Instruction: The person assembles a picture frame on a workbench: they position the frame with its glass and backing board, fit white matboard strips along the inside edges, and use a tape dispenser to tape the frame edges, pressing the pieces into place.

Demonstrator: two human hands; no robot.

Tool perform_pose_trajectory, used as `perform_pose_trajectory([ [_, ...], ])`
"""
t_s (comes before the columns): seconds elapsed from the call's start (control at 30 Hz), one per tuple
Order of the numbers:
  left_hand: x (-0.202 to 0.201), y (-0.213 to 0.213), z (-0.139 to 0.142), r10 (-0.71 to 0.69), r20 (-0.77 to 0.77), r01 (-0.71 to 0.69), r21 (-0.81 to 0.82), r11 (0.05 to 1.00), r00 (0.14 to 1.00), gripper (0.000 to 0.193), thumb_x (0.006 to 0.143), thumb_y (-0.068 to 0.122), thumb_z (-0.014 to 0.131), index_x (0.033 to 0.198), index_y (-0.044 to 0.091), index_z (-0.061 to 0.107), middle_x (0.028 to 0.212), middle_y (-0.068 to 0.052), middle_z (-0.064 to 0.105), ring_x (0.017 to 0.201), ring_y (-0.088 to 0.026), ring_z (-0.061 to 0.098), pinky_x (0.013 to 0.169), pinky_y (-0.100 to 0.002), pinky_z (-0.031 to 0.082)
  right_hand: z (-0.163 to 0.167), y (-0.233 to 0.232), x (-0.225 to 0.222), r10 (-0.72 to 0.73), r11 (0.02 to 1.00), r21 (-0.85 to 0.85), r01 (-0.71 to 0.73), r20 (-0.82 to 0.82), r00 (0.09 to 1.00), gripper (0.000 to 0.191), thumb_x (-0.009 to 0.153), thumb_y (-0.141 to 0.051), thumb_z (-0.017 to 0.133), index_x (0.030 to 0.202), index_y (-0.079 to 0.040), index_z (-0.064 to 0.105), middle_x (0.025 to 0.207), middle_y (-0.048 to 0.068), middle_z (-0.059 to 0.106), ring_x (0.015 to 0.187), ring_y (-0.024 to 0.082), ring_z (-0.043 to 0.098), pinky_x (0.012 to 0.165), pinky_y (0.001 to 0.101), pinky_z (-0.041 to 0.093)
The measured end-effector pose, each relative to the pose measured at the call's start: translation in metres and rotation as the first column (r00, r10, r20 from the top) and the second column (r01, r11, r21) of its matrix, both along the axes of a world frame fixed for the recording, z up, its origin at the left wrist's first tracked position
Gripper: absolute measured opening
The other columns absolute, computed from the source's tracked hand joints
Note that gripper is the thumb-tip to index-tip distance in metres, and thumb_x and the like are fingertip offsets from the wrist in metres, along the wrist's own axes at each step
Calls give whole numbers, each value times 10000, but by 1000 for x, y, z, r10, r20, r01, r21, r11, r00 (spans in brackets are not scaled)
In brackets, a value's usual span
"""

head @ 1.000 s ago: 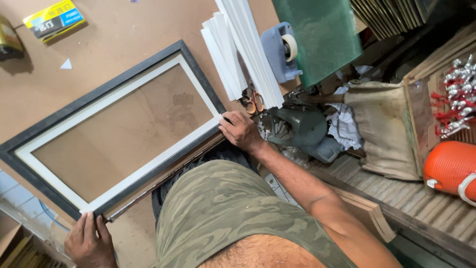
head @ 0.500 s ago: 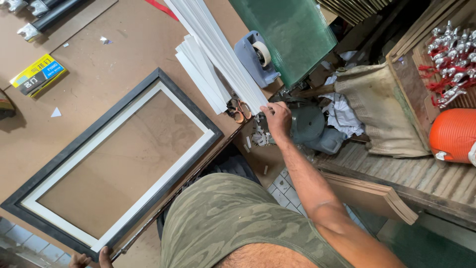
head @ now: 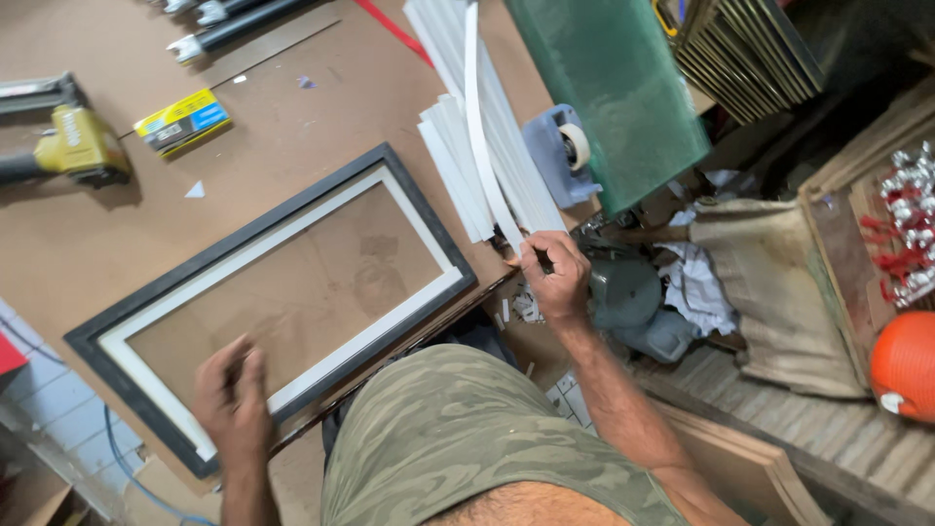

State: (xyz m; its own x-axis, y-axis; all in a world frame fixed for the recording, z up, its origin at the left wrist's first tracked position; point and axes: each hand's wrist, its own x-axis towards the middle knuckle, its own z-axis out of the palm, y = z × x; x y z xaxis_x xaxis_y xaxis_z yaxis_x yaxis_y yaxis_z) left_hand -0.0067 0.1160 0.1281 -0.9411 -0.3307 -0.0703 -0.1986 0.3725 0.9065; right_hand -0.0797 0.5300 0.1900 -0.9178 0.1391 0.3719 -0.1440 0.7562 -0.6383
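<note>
Framing bench, strip picked from stack
Right hand (head: 555,278) pinches long white moulding strip (head: 479,127), at 3 o'clock of black-and-white rectangular picture frame (head: 278,292); left hand (head: 232,399), fingers loosely spread, over frame's 7 o'clock corner

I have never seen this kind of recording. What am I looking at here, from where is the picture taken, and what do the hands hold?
There is no machine here: a person works with two bare hands. The camera sits on the person's head and looks down, so you see their arms and their lap in camouflage cloth.

On the brown worktable lies a black picture frame with a white inner border. The left hand is over the frame's lower part; it is blurred, so I cannot tell whether it touches. The right hand grips the lower end of one long white strip, beside a stack of white strips.

Also on the table: a yellow power tool, a small yellow and blue box and a tape dispenser.
</note>
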Motion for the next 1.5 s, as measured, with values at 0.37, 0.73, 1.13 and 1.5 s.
perform_pose_trajectory([
  [0.37,-90,31,53,2,45,-44,954,296,999,291,1042,173,645,1274,-3,633,1146,-164,740,1117,-292,720,1000,-437,595,17,-117,-21,487,696,-717,-35,437,756,175,971,-73,696,1121,15,714,983,99,739,840,137,718,764,276,613],
  [0.73,-87,12,35,410,267,-403,868,291,872,268,965,132,683,1207,33,624,1164,-149,749,1099,-255,741,923,-388,622,-16,-179,-63,744,542,-832,-120,408,530,338,944,-156,713,1245,-15,656,1095,72,731,909,109,719,813,264,614],
  [1.13,-65,-130,-43,704,304,-627,736,255,642,176,998,180,699,1111,76,613,1073,-71,761,976,-187,766,902,-357,641,-101,-128,-135,330,791,-591,157,629,704,200,940,-82,744,1107,27,729,851,52,735,742,108,709,683,254,630],
  [1.5,-57,-151,-73,229,-146,-271,-450,851,962,533,924,102,761,1425,55,585,1393,-198,582,1251,-347,565,1036,-470,494,-110,-133,-149,276,958,-194,-209,446,851,74,923,-54,777,995,-66,784,855,57,779,771,150,740,690,300,592],
])
